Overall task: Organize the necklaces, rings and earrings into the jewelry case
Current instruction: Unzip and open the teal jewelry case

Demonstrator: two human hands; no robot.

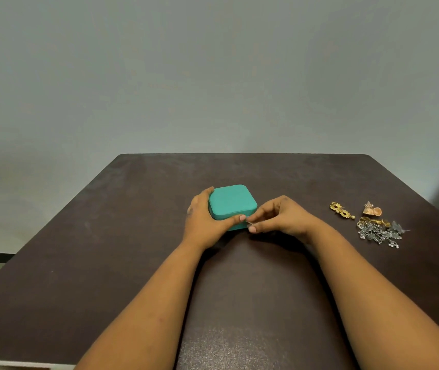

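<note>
A closed teal jewelry case (231,201) sits in the middle of the dark table (138,236). My left hand (205,222) grips its left side, thumb laid along the front edge. My right hand (279,217) pinches the small metal zipper pull (249,223) at the case's front right corner. To the right lie loose pieces: a gold drop earring (342,210), a peach fan-shaped earring (371,209), gold rings (373,221) and a tangled silver necklace (381,234).
The table's far edge meets a plain grey wall (213,76). The jewelry pile lies near the right edge of the table. Bare tabletop spreads to the left of the case and in front between my forearms.
</note>
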